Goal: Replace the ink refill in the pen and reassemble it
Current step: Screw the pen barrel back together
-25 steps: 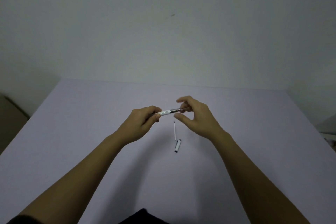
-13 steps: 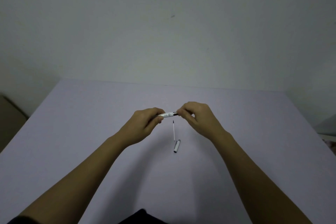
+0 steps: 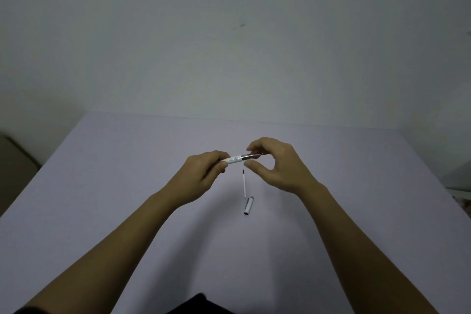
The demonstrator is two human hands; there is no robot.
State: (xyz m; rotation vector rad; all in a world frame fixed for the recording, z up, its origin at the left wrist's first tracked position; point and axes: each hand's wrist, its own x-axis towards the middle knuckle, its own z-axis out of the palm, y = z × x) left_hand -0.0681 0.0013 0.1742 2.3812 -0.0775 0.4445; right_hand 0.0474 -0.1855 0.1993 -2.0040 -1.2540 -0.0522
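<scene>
Above table point(image 3: 127, 186), left hand point(image 3: 204, 176) gripping pen point(image 3: 237, 159), right hand point(image 3: 277, 166) fingers spread at tip

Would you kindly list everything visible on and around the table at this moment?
pen body: one, white with a dark metallic front section, held in the air between both hands
loose refill: one, thin, white with a dark tip, lying on the table below the hands
pen cap: one, silvery white, lying at the refill's near end
table: one, pale lilac, against a plain wall
left hand: gripping the white end
right hand: fingertips at the dark front end, thumb apart
</scene>
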